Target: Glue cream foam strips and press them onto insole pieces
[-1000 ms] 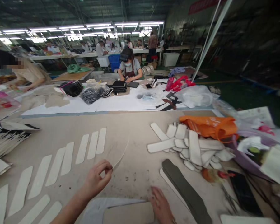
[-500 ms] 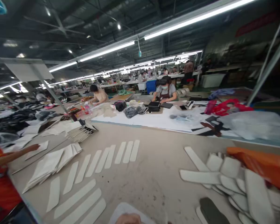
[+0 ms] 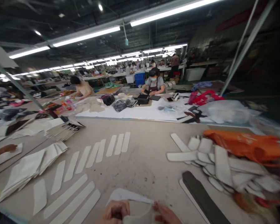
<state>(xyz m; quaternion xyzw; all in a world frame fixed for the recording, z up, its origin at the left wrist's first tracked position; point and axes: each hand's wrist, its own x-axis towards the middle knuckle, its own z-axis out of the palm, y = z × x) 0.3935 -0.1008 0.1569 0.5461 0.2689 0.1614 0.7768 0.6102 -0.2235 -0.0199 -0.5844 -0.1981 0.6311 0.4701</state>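
Observation:
At the bottom edge, my left hand [image 3: 116, 212] has its fingers curled round the left side of a bent off-white panel [image 3: 140, 214]. My right hand [image 3: 166, 214] is at the panel's right edge, fingertips against it, slightly blurred. Behind the panel lies a white sheet-like piece [image 3: 128, 194], partly covered by my left hand. Left of my hands, long pale strips [image 3: 68, 197] lie side by side, and a row of shorter pale strips [image 3: 93, 155] runs up toward the middle. To the right lies a long dark strip [image 3: 202, 196] on a pale one.
A heap of pale rounded pieces [image 3: 221, 165] lies right, beside an orange bag [image 3: 245, 143]. Stacked pale sheets [image 3: 25, 171] lie left, near another person's hand [image 3: 10, 148]. Across the table, a co-worker [image 3: 155, 82] sits behind dark stacked items [image 3: 142, 99].
The view has swung right and down, so the table's things sit further left and higher. Both hands now show with the bent panel; before, only part of one hand was clear.

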